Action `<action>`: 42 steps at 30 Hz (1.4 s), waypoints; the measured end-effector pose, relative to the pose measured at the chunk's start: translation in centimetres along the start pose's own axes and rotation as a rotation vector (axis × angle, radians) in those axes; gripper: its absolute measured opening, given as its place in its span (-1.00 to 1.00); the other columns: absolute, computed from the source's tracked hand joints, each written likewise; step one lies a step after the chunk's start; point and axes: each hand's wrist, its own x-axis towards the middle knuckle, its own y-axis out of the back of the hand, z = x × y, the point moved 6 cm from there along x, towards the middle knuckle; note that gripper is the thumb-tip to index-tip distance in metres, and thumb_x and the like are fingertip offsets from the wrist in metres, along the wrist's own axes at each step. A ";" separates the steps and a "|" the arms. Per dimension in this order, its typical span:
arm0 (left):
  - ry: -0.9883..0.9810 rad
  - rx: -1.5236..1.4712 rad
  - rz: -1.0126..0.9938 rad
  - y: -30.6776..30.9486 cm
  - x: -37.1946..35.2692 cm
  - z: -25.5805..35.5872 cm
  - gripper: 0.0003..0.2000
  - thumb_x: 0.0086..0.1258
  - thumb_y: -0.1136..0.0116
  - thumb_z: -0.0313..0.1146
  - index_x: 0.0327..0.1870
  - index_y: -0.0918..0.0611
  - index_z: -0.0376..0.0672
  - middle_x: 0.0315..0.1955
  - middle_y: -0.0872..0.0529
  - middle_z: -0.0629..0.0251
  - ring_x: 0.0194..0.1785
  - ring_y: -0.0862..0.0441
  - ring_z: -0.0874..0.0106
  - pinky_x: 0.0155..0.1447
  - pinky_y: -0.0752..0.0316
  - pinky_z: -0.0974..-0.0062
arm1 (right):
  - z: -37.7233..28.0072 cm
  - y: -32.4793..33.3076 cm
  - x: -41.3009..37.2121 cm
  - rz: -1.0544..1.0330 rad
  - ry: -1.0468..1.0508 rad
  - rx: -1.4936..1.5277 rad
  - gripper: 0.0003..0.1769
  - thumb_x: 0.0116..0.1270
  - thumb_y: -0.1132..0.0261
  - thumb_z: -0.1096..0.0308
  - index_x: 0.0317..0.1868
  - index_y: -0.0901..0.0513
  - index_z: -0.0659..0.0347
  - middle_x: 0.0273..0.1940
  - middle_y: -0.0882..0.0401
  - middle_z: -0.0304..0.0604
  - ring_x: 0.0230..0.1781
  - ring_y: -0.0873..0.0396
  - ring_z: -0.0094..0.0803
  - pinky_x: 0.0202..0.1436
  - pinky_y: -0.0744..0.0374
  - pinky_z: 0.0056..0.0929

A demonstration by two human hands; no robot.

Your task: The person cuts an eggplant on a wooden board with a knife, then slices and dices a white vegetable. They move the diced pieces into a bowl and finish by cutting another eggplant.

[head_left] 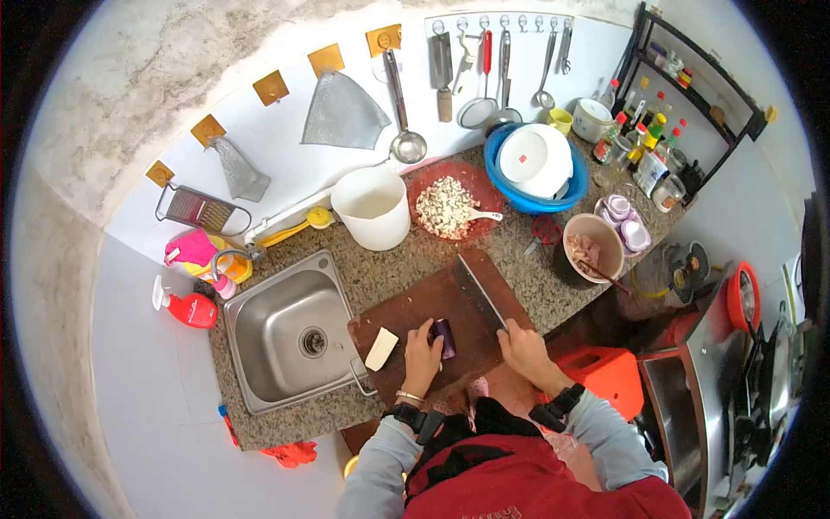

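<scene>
My left hand (422, 356) rests on the brown cutting board (406, 310), its fingers curled against a short dark purple piece (445, 338), which looks like eggplant. To the left of that hand lies a pale, peeled-looking piece (381, 349). My right hand (525, 348) is closed round the handle of a large knife (481, 289). The blade points up and to the left across the right part of the board, apart from the purple piece. Small dark bits lie near the blade.
A steel sink (285, 368) is left of the board. Behind it stand a white bucket (370, 216), a red colander (421, 178) of chopped pale pieces with a spoon, and a blue basin (553, 205) with white dishes. A pot (572, 275) of meat stands at the right.
</scene>
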 end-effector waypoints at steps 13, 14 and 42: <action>0.016 -0.239 0.060 -0.3 0.5 0.8 -0.62 0.29 -0.30 -0.37 0.12 -0.54 -0.23 -0.04 -0.43 0.14 -0.34 -0.60 0.39 -0.32 -0.57 0.45 | -2.1 -0.9 -3.1 -0.192 -0.053 0.140 -0.72 0.44 -0.04 0.17 -0.18 -0.40 0.25 -0.56 -0.56 0.25 -0.50 -0.55 0.29 -0.38 -0.48 0.21; 0.029 -0.239 0.056 -0.4 0.5 0.7 -0.63 0.29 -0.30 -0.38 0.09 -0.55 -0.23 -0.04 -0.43 0.14 -0.35 -0.59 0.40 -0.32 -0.57 0.45 | -2.1 -0.8 -3.2 -0.199 -0.057 0.137 -0.72 0.44 -0.04 0.17 -0.18 -0.40 0.25 -0.56 -0.56 0.25 -0.50 -0.55 0.29 -0.38 -0.48 0.21; 0.051 -0.267 0.021 -0.3 1.1 0.8 -0.68 0.30 -0.25 -0.44 0.06 -0.53 -0.24 -0.08 -0.41 0.13 -0.35 -0.56 0.39 -0.30 -0.55 0.46 | -2.6 -1.3 -1.4 -0.264 -0.011 0.066 -0.71 0.46 -0.03 0.18 -0.17 -0.43 0.29 -0.56 -0.57 0.25 -0.50 -0.57 0.26 -0.41 -0.51 0.17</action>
